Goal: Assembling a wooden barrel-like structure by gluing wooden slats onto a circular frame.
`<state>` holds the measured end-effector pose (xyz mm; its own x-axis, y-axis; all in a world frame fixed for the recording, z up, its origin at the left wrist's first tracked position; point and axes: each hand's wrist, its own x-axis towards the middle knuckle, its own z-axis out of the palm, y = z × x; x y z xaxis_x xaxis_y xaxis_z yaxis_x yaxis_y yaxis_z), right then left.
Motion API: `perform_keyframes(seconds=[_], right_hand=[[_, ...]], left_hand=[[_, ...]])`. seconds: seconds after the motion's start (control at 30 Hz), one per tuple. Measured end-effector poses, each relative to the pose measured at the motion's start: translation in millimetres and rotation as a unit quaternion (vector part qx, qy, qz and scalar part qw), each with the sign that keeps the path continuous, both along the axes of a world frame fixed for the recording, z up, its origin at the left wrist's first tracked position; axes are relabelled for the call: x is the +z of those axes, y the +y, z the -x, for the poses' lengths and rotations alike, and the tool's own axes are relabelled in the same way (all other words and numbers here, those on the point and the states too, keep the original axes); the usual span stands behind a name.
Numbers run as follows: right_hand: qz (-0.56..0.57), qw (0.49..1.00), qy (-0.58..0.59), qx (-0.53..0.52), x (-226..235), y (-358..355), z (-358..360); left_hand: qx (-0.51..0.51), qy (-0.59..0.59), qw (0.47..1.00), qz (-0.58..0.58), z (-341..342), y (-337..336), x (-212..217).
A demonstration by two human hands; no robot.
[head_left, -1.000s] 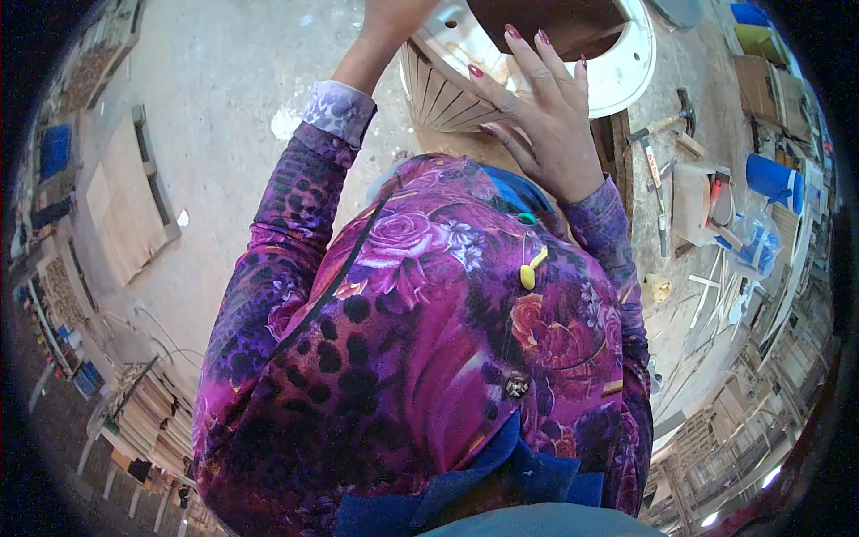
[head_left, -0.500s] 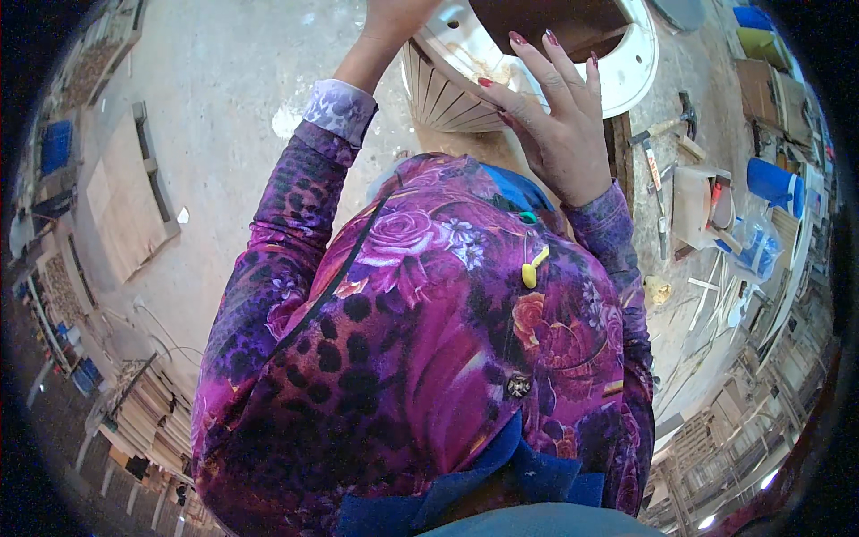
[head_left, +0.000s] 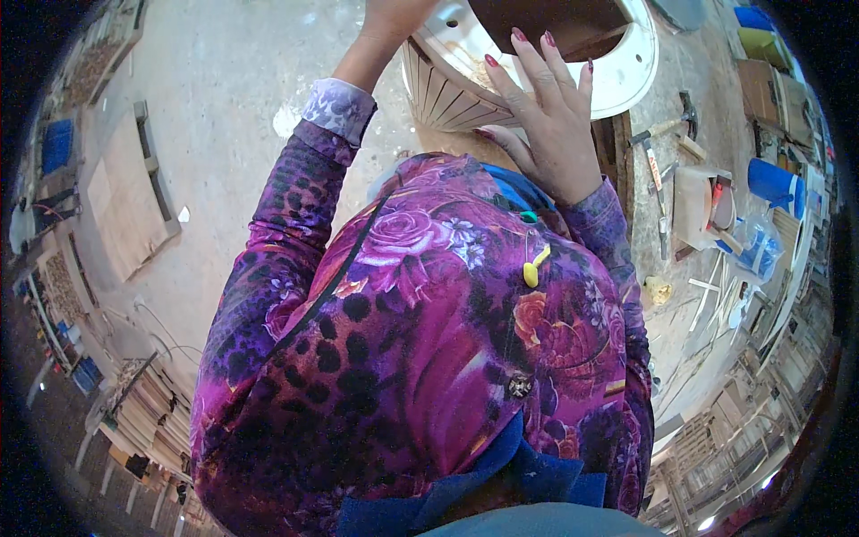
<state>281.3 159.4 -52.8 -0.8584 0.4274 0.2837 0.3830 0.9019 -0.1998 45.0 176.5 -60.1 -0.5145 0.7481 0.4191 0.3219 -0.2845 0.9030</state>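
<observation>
In front of me at the top of the head view is a white, rounded rim [head_left: 617, 88] with small dark holes, around a dark brown opening [head_left: 550, 22]. Below its near left edge runs a grooved, slatted side [head_left: 443, 98] that curves inward. My right hand [head_left: 557, 125] lies on the near part of this rim, fingers stretched and spread, thumb out to the left over the slatted side. At the rim's left edge is my left hand [head_left: 401, 16]; the picture's upper edge cuts it off and its fingers are hidden.
Right of the rim lie hammers [head_left: 660, 134] on the floor. Beyond them stand an open box [head_left: 700, 206] with tools, a blue container [head_left: 775, 186] and a clear plastic bag [head_left: 759, 249]. A wooden panel [head_left: 130, 201] lies at left; stacked boards [head_left: 157, 416] are behind it.
My right hand has shifted slightly, its thumb now reaching farther left and lower over the slatted side. The left hand and the rim look unchanged.
</observation>
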Motion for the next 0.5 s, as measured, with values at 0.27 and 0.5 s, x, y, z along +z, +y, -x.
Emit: perform_keyframes(seconds=[0.27, 0.5], right_hand=[[0.004, 1.000, 0.021, 0.023, -1, -1, -4], [-0.020, 0.999, 0.000, 0.032, 1, 2, 6]], left_hand=[[0.017, 0.007, 1.000, 0.015, -1, -2, 3], [0.020, 0.006, 1.000, 0.020, 1, 1, -1]])
